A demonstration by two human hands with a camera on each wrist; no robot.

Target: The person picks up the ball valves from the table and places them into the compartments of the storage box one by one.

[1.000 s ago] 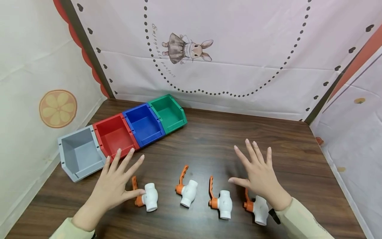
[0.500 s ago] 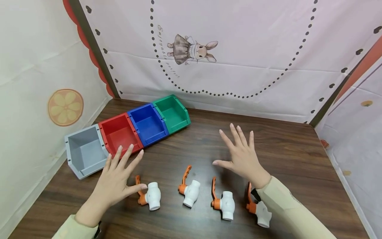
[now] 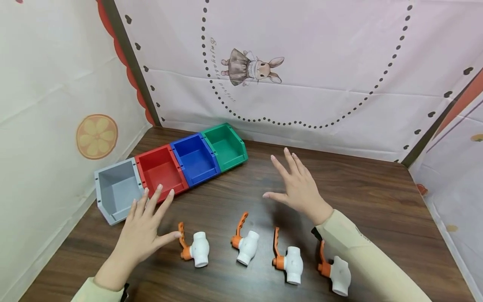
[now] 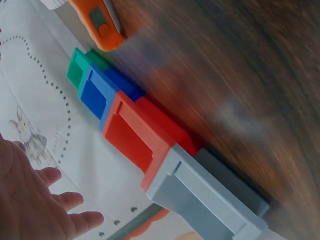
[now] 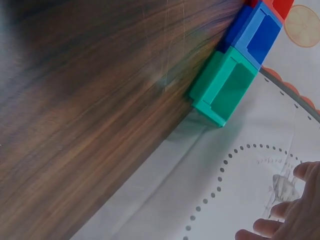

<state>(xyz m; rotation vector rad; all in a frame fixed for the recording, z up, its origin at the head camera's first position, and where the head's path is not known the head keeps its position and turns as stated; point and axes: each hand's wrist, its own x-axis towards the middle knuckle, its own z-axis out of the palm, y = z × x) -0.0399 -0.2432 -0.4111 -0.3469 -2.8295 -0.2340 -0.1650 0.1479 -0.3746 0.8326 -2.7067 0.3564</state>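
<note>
My left hand [image 3: 141,233] is spread over the table, its thumb near the leftmost white ball valve [image 3: 200,249] with an orange lever. It holds nothing. Farther forward, my right hand [image 3: 302,188] hovers with fingers apart and nothing in it. Three more such valves lie in a row: a tilted valve [image 3: 247,247] in the middle, another valve [image 3: 293,265] to its right, and a last valve [image 3: 340,276] below my right sleeve. In the left wrist view, an orange valve lever [image 4: 100,25] shows at the top; the fingers there are stretched out.
A joined row of open bins stands at the back left: grey bin [image 3: 118,191], red bin [image 3: 160,172], blue bin [image 3: 195,159] and green bin [image 3: 225,147]. A printed cloth [image 3: 320,63] hangs behind the dark wooden table [image 3: 362,188], with cloth walls at both sides.
My right hand has moved forward and left, uncovering the rightmost valve. My left hand stays near its place, spread as before. The head view has shifted slightly, so the scene sits farther right.
</note>
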